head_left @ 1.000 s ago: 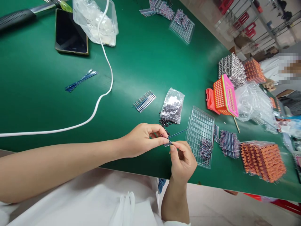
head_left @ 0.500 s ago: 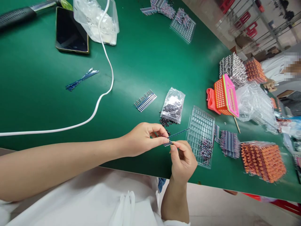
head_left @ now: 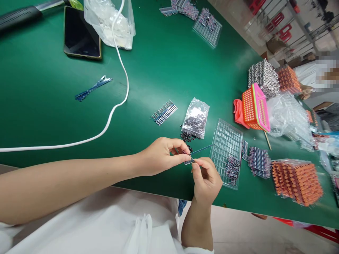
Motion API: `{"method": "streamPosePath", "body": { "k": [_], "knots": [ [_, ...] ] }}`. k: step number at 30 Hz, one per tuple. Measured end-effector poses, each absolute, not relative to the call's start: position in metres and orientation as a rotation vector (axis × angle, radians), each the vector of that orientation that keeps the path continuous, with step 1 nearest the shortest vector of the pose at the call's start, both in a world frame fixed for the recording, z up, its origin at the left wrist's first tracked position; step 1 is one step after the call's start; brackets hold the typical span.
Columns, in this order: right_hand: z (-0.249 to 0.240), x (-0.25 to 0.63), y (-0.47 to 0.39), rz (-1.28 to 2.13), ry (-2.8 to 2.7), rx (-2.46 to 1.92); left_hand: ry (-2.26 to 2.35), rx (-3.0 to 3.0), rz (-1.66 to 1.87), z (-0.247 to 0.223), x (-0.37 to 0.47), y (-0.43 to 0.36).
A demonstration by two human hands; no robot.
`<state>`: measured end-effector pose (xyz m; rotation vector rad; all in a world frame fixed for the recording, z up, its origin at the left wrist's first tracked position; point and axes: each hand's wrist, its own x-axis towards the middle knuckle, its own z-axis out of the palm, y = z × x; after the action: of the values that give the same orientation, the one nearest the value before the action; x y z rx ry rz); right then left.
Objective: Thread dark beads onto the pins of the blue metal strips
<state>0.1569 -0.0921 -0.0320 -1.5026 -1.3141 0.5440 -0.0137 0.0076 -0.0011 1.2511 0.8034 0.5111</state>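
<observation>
My left hand [head_left: 165, 155] pinches a narrow dark-blue strip [head_left: 201, 150] between thumb and fingers, one end pointing right toward the clear tray. My right hand [head_left: 208, 180] is closed at the strip's near end, thumb against forefinger; whatever small piece sits in that pinch is too small to name. Just beyond the hands, small black parts [head_left: 187, 137] spill beside a clear plastic bag [head_left: 196, 118] of similar dark bits. To the right lies a compartmented clear tray [head_left: 226, 151] with a heap of small leaded parts [head_left: 233, 169] in its near corner.
A row of pin-like parts [head_left: 164, 113] and blue strips [head_left: 94, 88] lie on the green table. A white cable [head_left: 108, 121] curves past a phone [head_left: 82, 33], hammer [head_left: 21, 17] and plastic tub [head_left: 111, 24]. Rightward are an orange-pink basket [head_left: 255, 107] and orange stacks [head_left: 296, 181]; another person's hand [head_left: 305, 91] shows.
The view has shifted very slightly. Both hands keep the same pinch on the strip, with no clear movement.
</observation>
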Motion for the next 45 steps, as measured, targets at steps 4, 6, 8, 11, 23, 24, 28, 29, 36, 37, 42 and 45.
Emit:
{"method": "streamPosePath", "body": {
  "k": [4,6,8,11,23,24,28,29,36,37,42,45],
  "knots": [
    [-0.031,0.159,-0.092,0.671,-1.286,-1.516,0.787,1.194,0.492,-0.004,-0.013,0.008],
    [-0.031,0.161,-0.092,0.764,-1.258,-1.490,0.774,1.156,0.486,-0.005,-0.012,0.008],
    [-0.030,0.162,-0.091,0.868,-1.215,-1.444,0.761,1.130,0.484,-0.006,-0.012,0.008],
    [-0.030,0.165,-0.090,1.002,-1.145,-1.378,0.753,1.123,0.472,-0.006,-0.013,0.008],
    [-0.034,0.169,-0.087,1.145,-1.048,-1.338,0.733,1.145,0.443,-0.006,-0.014,0.007],
    [-0.035,0.169,-0.087,1.150,-1.046,-1.336,0.736,1.149,0.441,-0.006,-0.014,0.007],
    [-0.034,0.169,-0.087,1.188,-1.020,-1.308,0.739,1.171,0.416,-0.007,-0.014,0.007],
    [-0.034,0.168,-0.086,1.206,-1.009,-1.292,0.738,1.174,0.407,-0.007,-0.013,0.007],
    [-0.033,0.168,-0.086,1.276,-0.986,-1.245,0.724,1.213,0.363,-0.007,-0.013,0.008],
    [-0.033,0.168,-0.086,1.278,-0.990,-1.239,0.726,1.220,0.363,-0.007,-0.014,0.007],
    [-0.034,0.169,-0.087,1.299,-0.986,-1.226,0.745,1.257,0.367,-0.008,-0.014,0.006],
    [-0.033,0.169,-0.086,1.304,-0.967,-1.264,0.756,1.279,0.356,-0.008,-0.014,0.007]
  ]
}}
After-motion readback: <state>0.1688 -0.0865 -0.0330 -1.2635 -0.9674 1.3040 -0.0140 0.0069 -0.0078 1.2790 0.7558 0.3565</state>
